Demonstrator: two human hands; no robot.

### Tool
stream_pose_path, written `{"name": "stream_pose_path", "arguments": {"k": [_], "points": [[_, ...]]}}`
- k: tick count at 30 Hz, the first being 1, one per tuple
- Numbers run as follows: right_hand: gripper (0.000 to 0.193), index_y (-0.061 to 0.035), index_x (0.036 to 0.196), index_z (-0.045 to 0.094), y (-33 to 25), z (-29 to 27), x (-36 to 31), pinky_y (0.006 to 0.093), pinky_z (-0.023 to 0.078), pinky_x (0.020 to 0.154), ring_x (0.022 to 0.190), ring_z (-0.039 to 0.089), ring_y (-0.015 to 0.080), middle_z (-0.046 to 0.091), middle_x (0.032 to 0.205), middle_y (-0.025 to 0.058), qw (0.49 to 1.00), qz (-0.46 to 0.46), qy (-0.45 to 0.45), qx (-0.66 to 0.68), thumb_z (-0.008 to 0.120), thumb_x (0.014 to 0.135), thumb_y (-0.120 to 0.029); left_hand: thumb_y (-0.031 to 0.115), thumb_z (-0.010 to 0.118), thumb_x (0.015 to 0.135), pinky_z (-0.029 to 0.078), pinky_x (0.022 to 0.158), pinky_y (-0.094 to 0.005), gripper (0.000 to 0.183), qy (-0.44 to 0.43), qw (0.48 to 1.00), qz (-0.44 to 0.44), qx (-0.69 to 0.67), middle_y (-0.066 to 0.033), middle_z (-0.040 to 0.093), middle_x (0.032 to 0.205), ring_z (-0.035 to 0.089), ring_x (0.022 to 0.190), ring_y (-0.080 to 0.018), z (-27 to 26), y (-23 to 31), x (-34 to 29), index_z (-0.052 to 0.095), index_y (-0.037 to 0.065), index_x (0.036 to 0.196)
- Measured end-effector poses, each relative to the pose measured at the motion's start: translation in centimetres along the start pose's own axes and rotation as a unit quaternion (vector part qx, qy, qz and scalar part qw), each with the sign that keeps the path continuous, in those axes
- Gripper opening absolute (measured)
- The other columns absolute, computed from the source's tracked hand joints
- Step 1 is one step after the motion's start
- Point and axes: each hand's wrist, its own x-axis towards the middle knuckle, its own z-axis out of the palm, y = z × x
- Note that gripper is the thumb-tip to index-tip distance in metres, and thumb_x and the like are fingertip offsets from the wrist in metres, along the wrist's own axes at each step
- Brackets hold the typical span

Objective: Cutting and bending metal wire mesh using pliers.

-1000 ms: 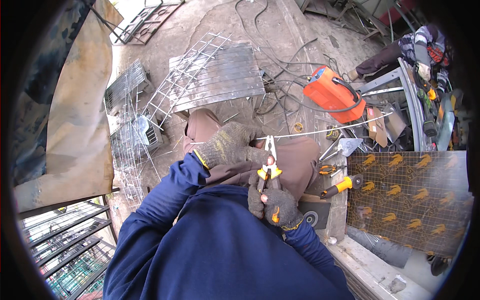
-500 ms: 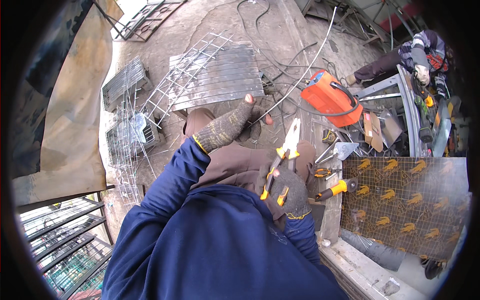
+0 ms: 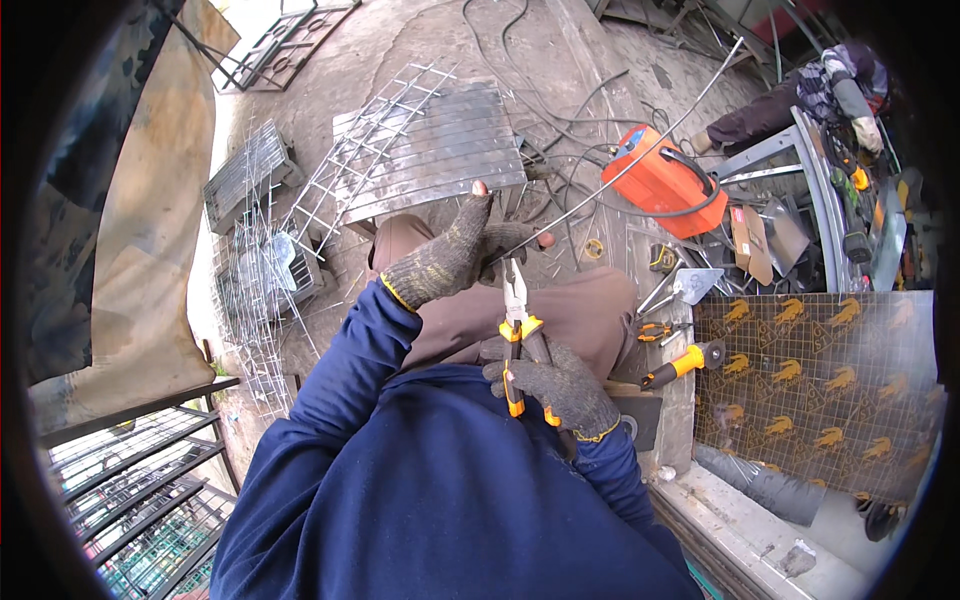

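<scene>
A thin metal rod slants up to the far right from my left hand, which wears a dark knit glove with bare fingertips. Its fingers are wrapped round the rod's near end, with the thumb pointing up. My right hand, gloved too, grips the yellow-and-black handles of combination pliers. The plier jaws point away from me and reach the rod just beside my left fingers. Whether they clamp it, I cannot tell. Both hands are above my brown-trousered lap.
Ahead stands a slatted metal table with a wire grid across it. An orange machine with cables sits at right, near a trowel, a yellow-black tool and a patterned board. Another person crouches far right.
The pliers in my right hand have moved left and away from me, up to the rod. The rod's far end has swung down to the right. My left hand has shifted slightly left.
</scene>
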Motion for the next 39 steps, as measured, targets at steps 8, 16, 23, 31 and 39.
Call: {"name": "stream_pose_path", "arguments": {"k": [8, 16, 23, 31, 39], "points": [[0.048, 0.0029, 0.136, 0.047, 0.2, 0.1, -0.3, 0.0326, 0.055, 0.086, 0.102, 0.065, 0.0205, 0.064, 0.119, 0.0138, 1.000, -0.009, -0.002, 0.011, 0.061, 0.091, -0.007, 0.080, 0.017, 0.092, 0.038, 0.067, -0.0193, 0.097, -0.003, 1.000, 0.013, -0.002, -0.0124, 0.061, 0.133, 0.058, 0.089, -0.0124, 0.9, 0.6, -0.1, 0.044, 0.004, 0.145], [0.047, 0.0014, 0.137, 0.046, -0.1, 0.0, -0.3, 0.0331, 0.056, 0.084, 0.094, 0.065, 0.0192, 0.064, 0.115, 0.0140, 1.000, 0.020, -0.009, 0.013, 0.057, 0.093, -0.006, 0.072, 0.020, 0.097, 0.045, 0.084, -0.0184, 0.088, -0.030, 0.999, 0.016, -0.002, -0.0114, 0.063, 0.130, 0.059, 0.100, -0.0118, 0.7, -0.1, 0.5, 0.046, 0.001, 0.143], [0.046, 0.0005, 0.138, 0.045, -0.1, 0.0, -0.5, 0.0335, 0.056, 0.084, 0.094, 0.065, 0.0184, 0.064, 0.114, 0.0139, 1.000, 0.002, -0.025, 0.000, 0.057, 0.093, -0.006, 0.075, 0.012, 0.095, 0.043, 0.078, -0.0168, 0.095, -0.057, 0.998, 0.003, 0.034, -0.0072, 0.062, 0.133, 0.056, 0.097, -0.0095, -0.1, -1.1, 0.9, 0.051, 0.001, 0.139], [0.047, 0.0006, 0.136, 0.046, 0.4, -1.3, 0.1, 0.0310, 0.056, 0.077, 0.096, 0.066, 0.0187, 0.066, 0.111, 0.0138, 0.997, 0.043, -0.054, 0.045, 0.060, 0.093, -0.008, 0.069, 0.017, 0.100, 0.041, 0.062, -0.0153, 0.080, -0.012, 0.998, 0.013, 0.061, -0.0052, 0.069, 0.119, 0.056, 0.083, -0.0054, 0.1, -0.7, 0.5, 0.056, 0.011, 0.139], [0.050, 0.0016, 0.137, 0.045, 0.4, -1.2, 0.0, 0.0313, 0.056, 0.079, 0.097, 0.067, 0.0204, 0.065, 0.119, 0.0168, 0.995, 0.067, -0.060, 0.040, 0.061, 0.091, -0.009, 0.052, 0.032, 0.106, 0.046, 0.093, -0.0259, 0.066, 0.030, 0.987, -0.052, 0.150, -0.0085, 0.070, 0.113, 0.058, 0.095, -0.0129, 3.4, 5.3, -2.9, 0.064, -0.002, 0.122]]}}
